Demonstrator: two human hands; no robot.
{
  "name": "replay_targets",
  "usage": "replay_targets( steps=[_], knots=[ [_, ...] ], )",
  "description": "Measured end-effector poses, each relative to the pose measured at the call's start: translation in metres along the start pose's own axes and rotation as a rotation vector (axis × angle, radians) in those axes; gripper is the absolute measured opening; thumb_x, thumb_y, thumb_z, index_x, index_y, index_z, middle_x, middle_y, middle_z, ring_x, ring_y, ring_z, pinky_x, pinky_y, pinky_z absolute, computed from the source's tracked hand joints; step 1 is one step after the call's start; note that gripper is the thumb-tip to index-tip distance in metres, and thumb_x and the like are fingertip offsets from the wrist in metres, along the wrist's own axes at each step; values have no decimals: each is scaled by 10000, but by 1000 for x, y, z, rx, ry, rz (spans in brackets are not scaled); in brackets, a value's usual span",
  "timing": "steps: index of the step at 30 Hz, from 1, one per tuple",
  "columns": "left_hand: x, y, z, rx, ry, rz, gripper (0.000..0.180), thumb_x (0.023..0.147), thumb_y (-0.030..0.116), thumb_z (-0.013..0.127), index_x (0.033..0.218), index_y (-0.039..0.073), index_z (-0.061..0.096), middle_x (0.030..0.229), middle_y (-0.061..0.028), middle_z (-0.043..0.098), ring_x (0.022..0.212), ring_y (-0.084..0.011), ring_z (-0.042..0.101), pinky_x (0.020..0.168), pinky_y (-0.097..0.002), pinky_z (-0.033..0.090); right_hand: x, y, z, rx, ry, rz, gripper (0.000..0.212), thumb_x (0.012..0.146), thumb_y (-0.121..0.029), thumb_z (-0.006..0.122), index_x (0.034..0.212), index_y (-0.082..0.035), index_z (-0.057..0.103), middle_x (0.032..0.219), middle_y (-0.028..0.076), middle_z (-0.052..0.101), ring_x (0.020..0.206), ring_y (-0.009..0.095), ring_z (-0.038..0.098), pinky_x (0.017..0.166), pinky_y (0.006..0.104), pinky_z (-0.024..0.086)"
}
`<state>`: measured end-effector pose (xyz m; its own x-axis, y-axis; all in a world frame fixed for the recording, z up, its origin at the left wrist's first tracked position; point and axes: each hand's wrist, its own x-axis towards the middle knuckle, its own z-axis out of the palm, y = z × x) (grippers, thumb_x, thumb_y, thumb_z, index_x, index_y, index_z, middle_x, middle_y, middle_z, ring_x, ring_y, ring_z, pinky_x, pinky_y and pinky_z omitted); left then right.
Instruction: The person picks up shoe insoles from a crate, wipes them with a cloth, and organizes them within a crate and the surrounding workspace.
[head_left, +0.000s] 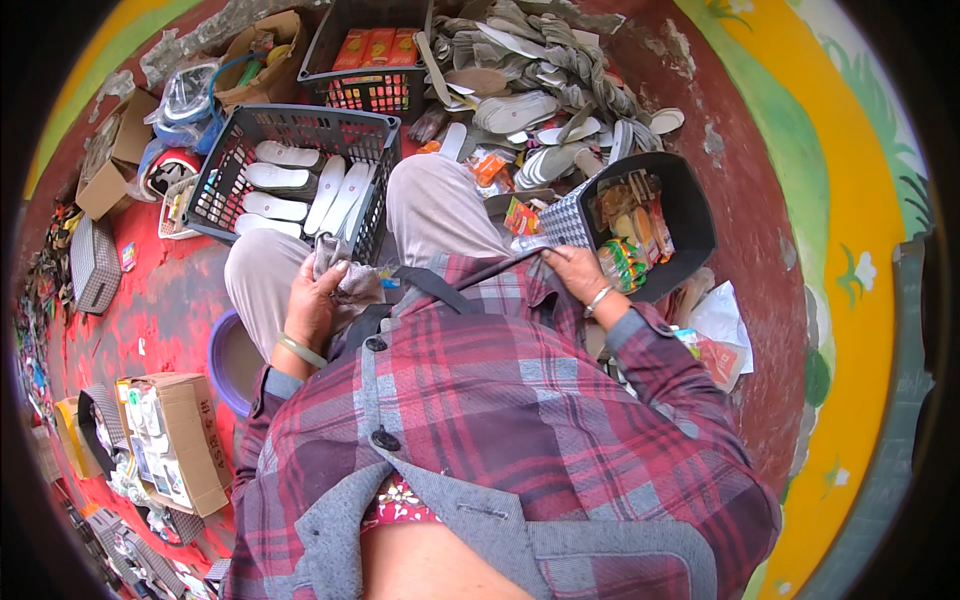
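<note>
My left hand is closed on a bunched grey cloth above my left thigh. My right hand pinches the front hem of the plaid jacket I wear, pulling it out to the right. Between the hands, the hem and a dark strap stretch across my lap. Ahead of my left knee is a dark plastic crate holding several white insoles. Beside my right hand, a black-and-white patterned bin holds colourful packets.
A heap of grey insoles lies against the far wall. Behind the crate stands another crate with red boxes. A purple basin is by my left leg, and a cardboard box with packaged goods is farther left. A painted wall runs along the right.
</note>
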<state>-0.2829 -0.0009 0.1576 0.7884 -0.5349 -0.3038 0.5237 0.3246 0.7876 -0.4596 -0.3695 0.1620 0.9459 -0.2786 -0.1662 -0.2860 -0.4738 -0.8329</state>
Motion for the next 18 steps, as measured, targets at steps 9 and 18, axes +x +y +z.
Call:
replay_targets(
  steps=[9,18],
  knots=[
    [-8,2,2,-18,23,4,279,860,25,515,1134,25,464,981,-88,591,862,-202,619,760,-356,534,-23,-86,-41,-465,-106,-112,246,818,-207,628,955,-5,601,849,78,617,784,176,593,687,302,488],
    [10,-5,19,1,11,-35,250,812,21,596,1051,49,532,876,-16,590,777,-126,591,701,-274,502,-58,-93,-18,-419,-779,116,391,846,-364,446,1073,-75,577,1024,203,609,937,356,589,822,399,466]
  ],
)
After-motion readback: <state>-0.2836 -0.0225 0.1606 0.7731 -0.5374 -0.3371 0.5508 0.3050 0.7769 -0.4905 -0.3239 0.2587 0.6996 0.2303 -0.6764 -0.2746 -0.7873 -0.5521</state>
